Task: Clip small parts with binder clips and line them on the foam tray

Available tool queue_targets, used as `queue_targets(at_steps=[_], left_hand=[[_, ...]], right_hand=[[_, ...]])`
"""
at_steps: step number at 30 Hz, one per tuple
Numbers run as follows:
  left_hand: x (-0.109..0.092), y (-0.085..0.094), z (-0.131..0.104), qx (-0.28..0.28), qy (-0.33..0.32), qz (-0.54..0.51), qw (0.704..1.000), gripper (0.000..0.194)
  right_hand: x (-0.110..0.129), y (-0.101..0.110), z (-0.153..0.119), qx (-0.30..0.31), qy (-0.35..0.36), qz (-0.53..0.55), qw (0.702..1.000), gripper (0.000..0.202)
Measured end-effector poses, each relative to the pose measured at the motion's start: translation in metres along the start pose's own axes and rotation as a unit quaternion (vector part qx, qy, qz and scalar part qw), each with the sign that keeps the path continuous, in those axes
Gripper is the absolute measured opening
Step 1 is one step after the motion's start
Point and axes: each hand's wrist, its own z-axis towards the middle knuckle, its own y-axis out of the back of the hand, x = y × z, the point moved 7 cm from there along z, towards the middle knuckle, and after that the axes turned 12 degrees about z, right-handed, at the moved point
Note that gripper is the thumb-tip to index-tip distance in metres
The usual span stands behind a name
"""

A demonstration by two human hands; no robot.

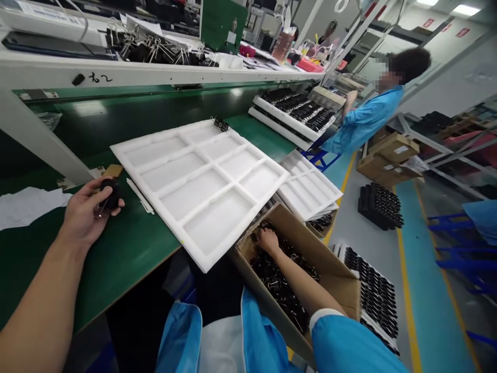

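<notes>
My left hand is closed around black binder clips with wire handles, just above the green table. My right hand reaches down into a cardboard box, where many loose black binder clips lie. Its fingertips are hidden among them, so I cannot see whether they grip any. Between my hands a white foam tray with shallow compartments rests on the table, its near corner over the edge. A few black binder clips sit on its far corner.
Another white tray lies beyond the box. Stacked trays full of clips stand near a person in blue. More filled trays are on the floor at right. A shelf post rises at left, by crumpled white paper.
</notes>
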Motion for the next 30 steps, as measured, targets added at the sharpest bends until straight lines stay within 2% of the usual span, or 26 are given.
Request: queue_targets(at_steps=[3,5,8,10,11,12,14,15,16,17,18,21,23,25,28,30], left_hand=[[0.002,-0.001,-0.001,0.008,0.008,-0.014,1.000,0.050],[0.004,-0.002,-0.004,0.013,0.021,-0.018,1.000,0.054],[0.006,0.000,-0.008,0.006,0.028,-0.014,0.999,0.056],[0.008,0.001,-0.010,0.006,0.030,-0.010,0.999,0.055],[0.008,0.001,-0.011,0.011,0.028,-0.007,1.000,0.055],[0.008,0.001,-0.012,0.016,0.026,-0.005,1.000,0.055],[0.008,0.000,-0.014,0.030,0.017,0.000,0.999,0.055],[0.008,0.000,-0.015,0.034,0.013,0.001,0.999,0.056],[0.008,0.001,-0.016,0.039,0.010,0.002,0.999,0.056],[0.009,0.001,-0.016,0.043,0.008,0.003,0.999,0.056],[0.009,0.001,-0.017,0.047,0.007,0.005,0.999,0.056],[0.011,0.002,-0.017,0.056,0.011,0.010,0.998,0.055],[0.013,0.002,-0.017,0.062,0.014,0.013,0.998,0.054],[0.013,0.003,-0.017,0.066,0.013,0.017,0.998,0.055],[0.012,0.003,-0.018,0.071,0.005,0.037,0.997,0.056],[0.011,0.002,-0.018,0.073,0.001,0.051,0.996,0.056]], right_hand=[[0.009,-0.002,0.011,0.037,-0.003,-0.007,0.999,0.013],[0.018,0.005,0.013,0.054,0.005,0.003,0.999,0.010],[0.022,0.029,0.007,0.073,0.015,0.023,0.997,0.017],[0.013,0.055,-0.001,0.070,-0.009,0.122,0.990,0.022],[0.005,0.071,-0.006,0.049,-0.043,0.245,0.967,0.022],[-0.002,0.090,-0.011,0.017,-0.072,0.368,0.927,0.021],[-0.002,0.128,-0.023,-0.057,-0.078,0.572,0.815,0.018],[0.008,0.147,-0.029,-0.083,-0.051,0.628,0.772,0.018],[0.027,0.163,-0.035,-0.093,-0.012,0.662,0.743,0.019],[0.053,0.177,-0.040,-0.084,0.031,0.678,0.729,0.019],[0.085,0.186,-0.045,-0.059,0.072,0.678,0.729,0.018],[0.204,0.187,-0.061,0.085,0.184,0.594,0.779,0.026],[0.283,0.169,-0.070,0.201,0.238,0.494,0.811,0.035],[0.347,0.145,-0.074,0.283,0.257,0.428,0.819,0.039],[0.418,0.108,-0.065,0.349,0.244,0.458,0.781,0.048],[0.449,0.085,-0.055,0.368,0.239,0.485,0.757,0.048]])
